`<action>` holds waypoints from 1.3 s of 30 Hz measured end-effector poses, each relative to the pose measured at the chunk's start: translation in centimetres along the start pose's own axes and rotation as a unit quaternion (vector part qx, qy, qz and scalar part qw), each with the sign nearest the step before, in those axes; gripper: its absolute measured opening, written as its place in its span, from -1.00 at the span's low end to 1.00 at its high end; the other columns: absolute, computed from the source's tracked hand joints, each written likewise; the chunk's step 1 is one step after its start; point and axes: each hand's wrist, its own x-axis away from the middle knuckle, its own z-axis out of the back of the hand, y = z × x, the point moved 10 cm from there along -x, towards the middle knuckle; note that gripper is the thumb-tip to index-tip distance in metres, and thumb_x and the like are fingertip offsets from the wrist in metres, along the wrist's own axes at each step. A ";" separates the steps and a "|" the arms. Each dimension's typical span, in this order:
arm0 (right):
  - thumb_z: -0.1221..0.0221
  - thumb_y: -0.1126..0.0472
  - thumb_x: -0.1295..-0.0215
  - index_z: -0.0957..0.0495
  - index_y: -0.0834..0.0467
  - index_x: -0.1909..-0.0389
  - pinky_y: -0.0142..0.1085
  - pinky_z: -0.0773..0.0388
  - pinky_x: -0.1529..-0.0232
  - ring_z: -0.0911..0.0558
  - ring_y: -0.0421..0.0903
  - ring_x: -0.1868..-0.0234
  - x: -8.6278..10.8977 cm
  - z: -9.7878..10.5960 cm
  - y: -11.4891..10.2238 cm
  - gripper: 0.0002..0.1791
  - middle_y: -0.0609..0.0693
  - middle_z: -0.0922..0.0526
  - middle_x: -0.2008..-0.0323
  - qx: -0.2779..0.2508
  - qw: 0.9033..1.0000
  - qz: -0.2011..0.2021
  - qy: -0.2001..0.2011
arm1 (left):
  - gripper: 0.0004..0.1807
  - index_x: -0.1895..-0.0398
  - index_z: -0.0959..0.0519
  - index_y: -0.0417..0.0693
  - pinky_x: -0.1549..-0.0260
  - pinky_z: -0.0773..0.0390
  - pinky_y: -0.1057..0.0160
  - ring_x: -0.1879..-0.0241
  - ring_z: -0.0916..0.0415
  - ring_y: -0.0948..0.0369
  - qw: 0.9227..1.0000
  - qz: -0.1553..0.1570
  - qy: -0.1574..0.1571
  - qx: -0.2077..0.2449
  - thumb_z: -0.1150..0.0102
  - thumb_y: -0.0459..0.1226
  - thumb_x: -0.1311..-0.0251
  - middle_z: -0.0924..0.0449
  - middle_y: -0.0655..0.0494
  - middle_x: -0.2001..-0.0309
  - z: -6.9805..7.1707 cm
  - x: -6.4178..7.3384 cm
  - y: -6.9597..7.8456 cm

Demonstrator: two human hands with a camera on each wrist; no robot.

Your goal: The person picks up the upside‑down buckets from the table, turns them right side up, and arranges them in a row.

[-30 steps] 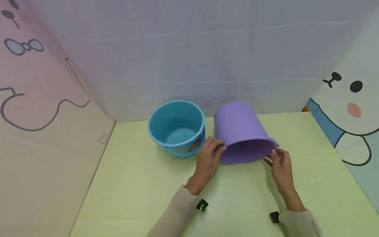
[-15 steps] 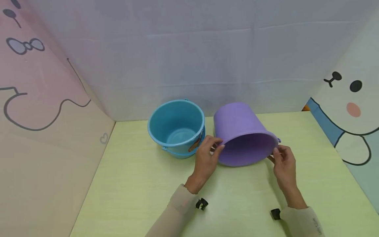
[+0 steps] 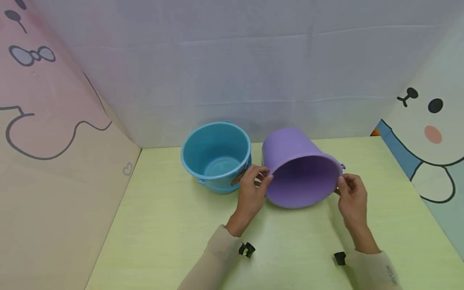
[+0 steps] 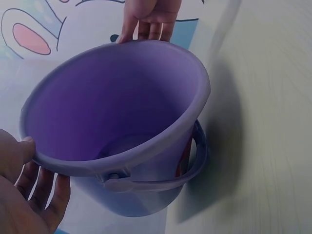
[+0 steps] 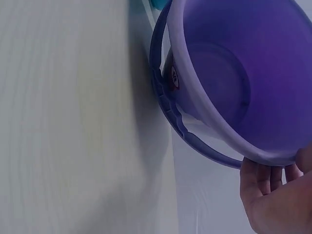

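A purple bucket (image 3: 301,181) lies tilted in the head view, its mouth facing me and its base toward the back wall. My left hand (image 3: 251,191) pinches the rim on the left, thumb at the inside edge and fingers beneath. On the opposite side my right hand (image 3: 353,199) grips the rim in the same way, close to a handle lug. The bucket's handle (image 5: 178,124) hangs down on the table side in the right wrist view, with a small red-and-white label behind it. Inside, the bucket (image 4: 112,102) holds nothing that shows.
A blue bucket (image 3: 217,155) stands upright just left of the purple one, its handle lowered at the front. The pale yellow-green table (image 3: 163,225) meets a light cloth wall (image 3: 239,72) at the back. Cartoon-printed panels (image 3: 435,133) flank both sides.
The purple bucket's rim has tipped upward, so more of its inside shows. My right hand has risen slightly and moved right with the rim; the left hand has barely shifted.
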 end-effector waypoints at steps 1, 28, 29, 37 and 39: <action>-0.05 0.36 -0.63 -0.52 0.12 0.06 -0.56 -0.67 0.18 -0.66 -0.31 0.22 0.0 0.0 0.0 -0.89 -0.08 -0.56 0.22 0.000 1.000 0.002 -0.002 | -0.87 0.04 -0.66 -0.23 0.31 -0.73 0.23 0.24 -0.68 0.02 1.000 0.001 0.001 0.001 -0.31 -0.38 -0.43 -0.61 -0.10 0.16 0.0 0.0 0.0; -0.05 0.38 -0.63 -0.53 0.40 -0.02 -0.59 -0.64 0.31 -0.64 -0.35 0.29 -0.8 -0.1 -2.9 -0.83 -0.22 -0.59 0.24 0.120 0.988 0.100 -0.006 | -0.85 0.03 -0.67 -0.24 0.32 -0.68 0.29 0.26 -0.65 -0.01 0.999 0.025 0.012 0.033 -0.32 -0.35 -0.44 -0.61 -0.12 0.20 0.3 -0.1 -0.7; -0.06 0.37 -0.63 -0.52 0.43 -0.04 -0.60 -0.63 0.32 -0.63 -0.35 0.29 -0.9 -0.1 -3.1 -0.82 -0.23 -0.59 0.24 0.126 0.987 0.103 -0.006 | -0.85 0.03 -0.67 -0.24 0.33 -0.67 0.30 0.26 -0.65 -0.01 0.999 0.028 0.013 0.035 -0.32 -0.35 -0.43 -0.61 -0.12 0.20 0.3 -0.1 -0.7; -0.08 0.37 -0.61 -0.57 0.43 -0.14 -0.61 -0.63 0.28 -0.64 -0.31 0.23 -1.6 0.0 -4.2 -0.75 -0.26 -0.65 0.18 0.124 0.988 0.095 -0.013 | -0.84 0.03 -0.65 -0.28 0.42 -0.55 0.41 0.27 -0.65 0.00 0.996 0.057 0.019 0.061 -0.33 -0.39 -0.41 -0.63 -0.15 0.20 0.4 -0.2 -1.1; -0.08 0.38 -0.61 -0.59 0.40 -0.15 -0.61 -0.63 0.27 -0.64 -0.31 0.22 -1.5 0.0 -4.2 -0.75 -0.25 -0.66 0.17 0.121 0.989 0.085 -0.016 | -0.84 0.03 -0.65 -0.29 0.44 -0.53 0.42 0.27 -0.65 0.00 0.996 0.061 0.020 0.067 -0.32 -0.40 -0.41 -0.62 -0.16 0.20 0.4 -0.2 -1.2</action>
